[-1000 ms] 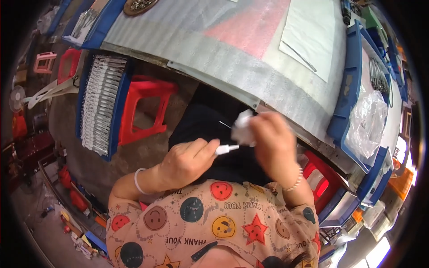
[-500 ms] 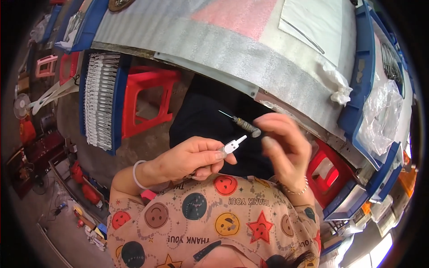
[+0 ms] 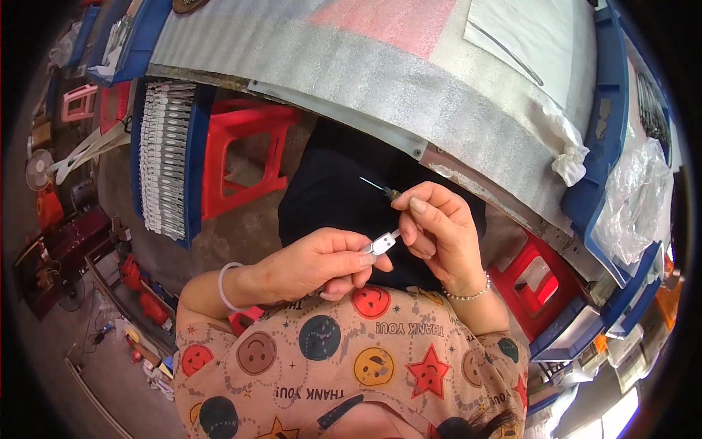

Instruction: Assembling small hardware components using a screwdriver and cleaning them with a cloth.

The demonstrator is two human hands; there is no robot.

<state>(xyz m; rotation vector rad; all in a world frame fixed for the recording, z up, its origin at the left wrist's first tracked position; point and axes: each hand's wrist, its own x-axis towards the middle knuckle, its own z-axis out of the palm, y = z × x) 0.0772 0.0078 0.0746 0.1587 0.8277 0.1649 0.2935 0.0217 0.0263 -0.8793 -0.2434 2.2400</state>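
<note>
My left hand [image 3: 333, 263] pinches a small white piece [image 3: 382, 244] with dark dots or holes and a narrow end, between thumb and fingers. The narrow end points at my right hand [image 3: 442, 234], whose fingers are curled together just beside it. Over my dark-clad lap is a thin-shafted tool [image 3: 375, 184], like a small screwdriver or awl. My right fingers cover most of its wrapped handle. Whether they grip the tool, the white piece's end or something else is hidden.
A blue tray [image 3: 194, 175] of white pieces in rows stands at the left by a red stool [image 3: 245, 157]. Ahead is a foam-covered table [image 3: 351, 73] with a thin metal rod [image 3: 504, 53]. At right are a blue bin [image 3: 596, 161], clear plastic [image 3: 632, 201] and another red stool [image 3: 530, 282].
My right hand has come left and its fingers have curled in, beside the white piece and over the tool's handle. My left hand keeps its pinch. The tool's shaft is nearly where it was.
</note>
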